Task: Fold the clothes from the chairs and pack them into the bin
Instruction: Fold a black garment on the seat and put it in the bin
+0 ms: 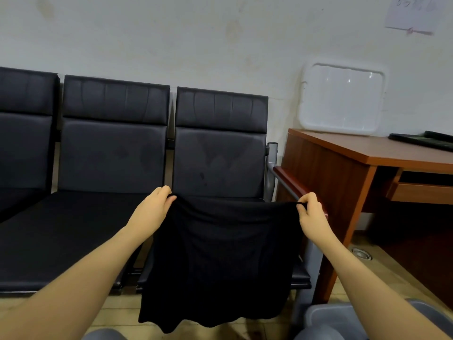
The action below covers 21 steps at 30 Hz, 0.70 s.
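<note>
Chairs (115,153) along wall | my left hand (153,207) and right hand (312,215) pinch cloth (218,261) top corners, long edge level, hanging | bin (343,320) nearer right

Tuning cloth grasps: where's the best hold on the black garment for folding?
Pinch the black garment at its two top corners from the outer sides, as the left hand and right hand do. That edge is taut and the rest hangs flat.

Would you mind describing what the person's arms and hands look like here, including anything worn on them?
Both forearms are bare up to the picture's edge, with no sleeves in view. The left hand and right hand wear no gloves, and no rings, watch or bracelets show. No markings are visible on either arm.
</note>
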Available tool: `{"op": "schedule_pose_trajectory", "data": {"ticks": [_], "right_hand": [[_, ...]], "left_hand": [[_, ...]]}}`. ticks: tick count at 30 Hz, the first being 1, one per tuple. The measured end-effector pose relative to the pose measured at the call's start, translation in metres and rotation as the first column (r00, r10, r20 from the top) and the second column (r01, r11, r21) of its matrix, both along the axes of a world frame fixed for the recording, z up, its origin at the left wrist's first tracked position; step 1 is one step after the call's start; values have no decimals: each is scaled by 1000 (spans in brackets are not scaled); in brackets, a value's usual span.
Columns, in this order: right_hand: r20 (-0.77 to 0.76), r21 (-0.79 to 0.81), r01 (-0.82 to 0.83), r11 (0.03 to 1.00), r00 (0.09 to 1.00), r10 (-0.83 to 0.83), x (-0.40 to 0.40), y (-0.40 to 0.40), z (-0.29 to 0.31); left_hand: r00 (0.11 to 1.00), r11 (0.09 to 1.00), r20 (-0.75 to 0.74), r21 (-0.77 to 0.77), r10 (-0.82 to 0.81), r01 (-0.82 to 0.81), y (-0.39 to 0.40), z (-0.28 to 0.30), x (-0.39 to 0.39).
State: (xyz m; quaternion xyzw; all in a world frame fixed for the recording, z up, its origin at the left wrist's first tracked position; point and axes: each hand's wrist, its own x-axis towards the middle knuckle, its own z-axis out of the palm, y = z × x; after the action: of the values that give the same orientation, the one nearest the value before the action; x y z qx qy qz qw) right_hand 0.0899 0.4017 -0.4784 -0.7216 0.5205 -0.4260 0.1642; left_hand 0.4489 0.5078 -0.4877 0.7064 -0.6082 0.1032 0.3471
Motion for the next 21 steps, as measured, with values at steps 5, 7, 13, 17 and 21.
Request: {"op": "schedule_pose_trajectory", "data": {"ticks": [5, 7, 13, 17, 21], "right_hand": [[-276, 62, 9, 998, 961, 9, -12, 14, -11], [-231, 47, -4, 999, 973, 15, -11, 19, -16], [3, -79, 98, 992, 995, -98, -5, 29, -16], [116, -103, 217, 971, 972, -205, -8, 34, -23], [46, -113, 228, 967, 973, -224, -6, 34, -40]], "left_hand": [[977, 999, 213, -51, -3, 14, 7, -4, 5], [971, 997, 240, -72, 9, 9, 10, -10, 6], [1000, 993, -5, -119, -29, 28, 29, -15, -1], [997, 982, 67, -183, -30, 41, 42, -20, -1], [967, 984, 211, -68, -144, 162, 38, -36, 4]]}}
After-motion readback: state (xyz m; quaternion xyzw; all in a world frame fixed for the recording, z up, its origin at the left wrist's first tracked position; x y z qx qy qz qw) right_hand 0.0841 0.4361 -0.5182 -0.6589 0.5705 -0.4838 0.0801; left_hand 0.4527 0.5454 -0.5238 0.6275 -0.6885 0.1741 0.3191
